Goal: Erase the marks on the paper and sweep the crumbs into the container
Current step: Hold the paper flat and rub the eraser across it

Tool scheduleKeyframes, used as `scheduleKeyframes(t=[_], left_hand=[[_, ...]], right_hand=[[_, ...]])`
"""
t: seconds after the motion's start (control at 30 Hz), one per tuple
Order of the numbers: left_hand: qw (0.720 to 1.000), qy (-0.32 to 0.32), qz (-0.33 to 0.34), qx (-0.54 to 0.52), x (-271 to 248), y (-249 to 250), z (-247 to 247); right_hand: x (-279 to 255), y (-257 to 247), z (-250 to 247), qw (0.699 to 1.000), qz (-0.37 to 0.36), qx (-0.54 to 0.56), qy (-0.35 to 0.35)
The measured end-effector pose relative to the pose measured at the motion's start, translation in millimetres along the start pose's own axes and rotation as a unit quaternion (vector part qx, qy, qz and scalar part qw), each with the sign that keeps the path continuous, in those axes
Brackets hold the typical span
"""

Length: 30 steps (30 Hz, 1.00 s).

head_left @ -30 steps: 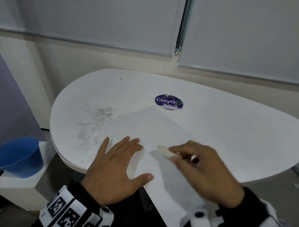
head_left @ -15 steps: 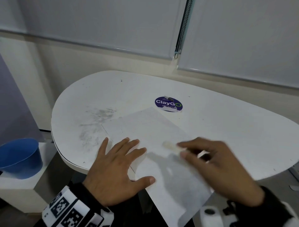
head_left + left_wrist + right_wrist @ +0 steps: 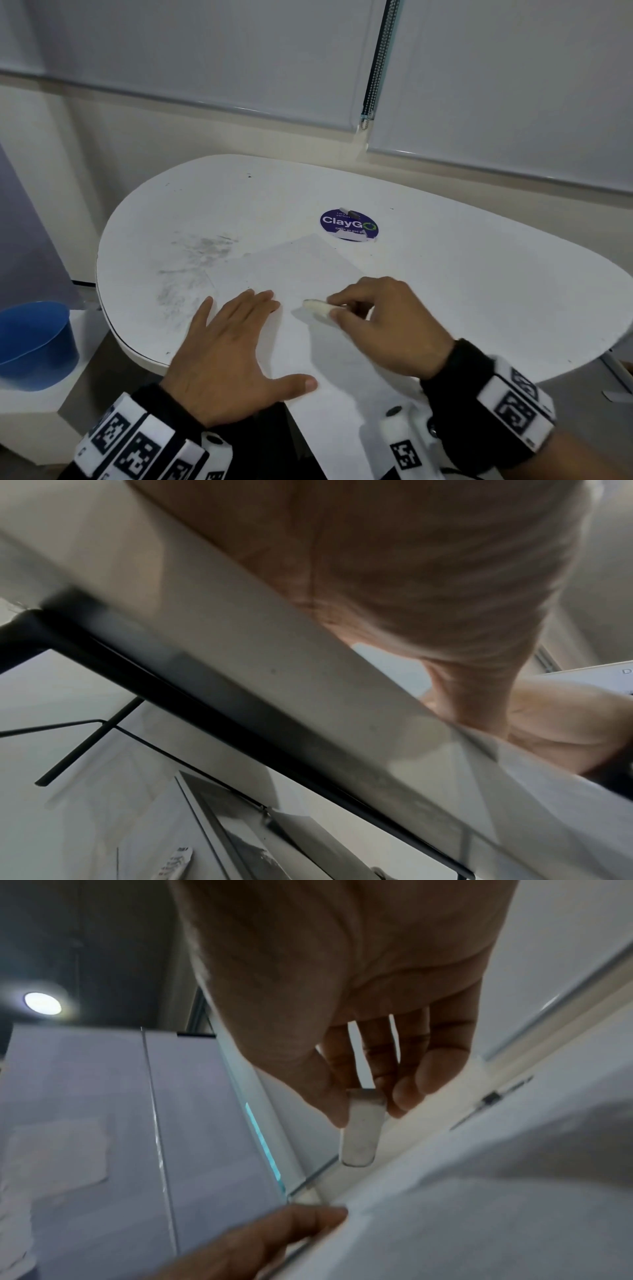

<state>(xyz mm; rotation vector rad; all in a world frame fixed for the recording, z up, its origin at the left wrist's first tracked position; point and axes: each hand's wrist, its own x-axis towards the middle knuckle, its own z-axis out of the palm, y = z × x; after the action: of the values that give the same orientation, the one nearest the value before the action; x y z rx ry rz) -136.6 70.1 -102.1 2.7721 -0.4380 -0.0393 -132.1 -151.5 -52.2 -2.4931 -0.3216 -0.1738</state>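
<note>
Fingers of the right hand pinched a small, pale, rounded block eraser between thumb and fingertips, its free end touching the white sheet of paper. Compared with half a second earlier, that hand had drawn back towards the left hand, so the eraser sat nearer the middle of the sheet, just beside the left fingertips. The left hand had stayed flat on the paper's near left part, fingers straight and close together, thumb spread out to the side, pressing the sheet onto the white rounded tabletop. The paper's near corner overhung the table edge. No marks on the paper could be made out.

A grey smudged patch lay on the tabletop just left of the paper. A round purple "ClayGo" sticker sat just beyond the paper's far corner. The blue plastic container stood on a low white ledge, below and left of the table, well apart from both hands.
</note>
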Motion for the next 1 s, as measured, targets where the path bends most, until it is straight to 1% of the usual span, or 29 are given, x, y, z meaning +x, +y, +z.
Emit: scheduleKeyframes(t=[0.07,0.1,0.17,0.2,0.23,0.27,0.33,0.37,0.4,0.5,0.57,0.63,0.73,0.8,0.87,0.97,1.0], left_hand=[[1.0,0.001,0.0,0.002,0.5,-0.4,0.6],[1.0,0.001,0.001,0.003,0.9,-0.9,1.2],[1.0,-0.002,0.003,0.003,1.9,-2.0,2.4],[1.0,-0.003,0.003,0.001,2.3,-2.1,3.0],[1.0,-0.005,0.001,0.0,2.2,-2.4,3.2],[1.0,-0.006,0.001,-0.002,2.2,-2.2,2.9],[1.0,-0.007,0.002,0.001,2.0,-1.8,2.3],[1.0,-0.006,0.003,0.003,1.9,-1.9,2.0],[1.0,-0.005,0.001,0.004,1.8,-1.9,1.8],[1.0,-0.003,0.003,0.005,1.2,-1.2,1.2],[1.0,-0.004,0.008,0.003,0.8,-0.7,0.5],[1.0,-0.007,0.014,0.005,0.6,-1.4,0.3],[1.0,-0.003,0.024,0.004,1.2,-3.9,1.5],[0.999,0.023,0.03,-0.018,2.1,-5.3,0.9],[0.995,0.068,0.022,-0.07,4.7,-8.9,-3.7],[0.98,0.143,0.008,-0.14,9.2,-25.4,-14.4],[0.969,0.171,0.008,-0.178,10.1,-31.2,-19.4]], right_hand=[[8.9,1.2,6.1,0.999,0.008,-0.026,-0.035],[14.0,5.0,5.7,0.998,0.024,-0.039,-0.042],[23.2,11.6,0.3,0.996,0.07,-0.048,-0.022],[25.4,12.3,-1.7,0.996,0.082,-0.046,-0.009],[24.9,10.7,-2.3,0.996,0.077,-0.046,-0.008],[22.2,6.1,-1.4,0.997,0.058,-0.049,-0.02],[13.7,-6.0,1.8,0.996,0.025,-0.06,-0.068],[12.9,-7.0,1.6,0.994,0.026,-0.067,-0.08],[16.1,-3.3,-0.9,0.994,0.039,-0.073,-0.077],[31.8,14.8,-15.6,0.99,0.097,-0.107,-0.006],[33.4,18.7,-27.4,0.988,0.11,-0.107,0.035],[25.4,21.3,-39.6,0.988,0.103,-0.09,0.066],[5.7,32.7,-56.6,0.988,0.119,-0.02,0.092],[-10.5,41.2,-63.0,0.986,0.137,0.011,0.096],[-26.5,47.5,-68.0,0.983,0.143,0.027,0.115],[-47.6,53.6,-80.3,0.973,0.144,0.078,0.164],[-53.5,56.4,-84.8,0.966,0.148,0.104,0.185]])
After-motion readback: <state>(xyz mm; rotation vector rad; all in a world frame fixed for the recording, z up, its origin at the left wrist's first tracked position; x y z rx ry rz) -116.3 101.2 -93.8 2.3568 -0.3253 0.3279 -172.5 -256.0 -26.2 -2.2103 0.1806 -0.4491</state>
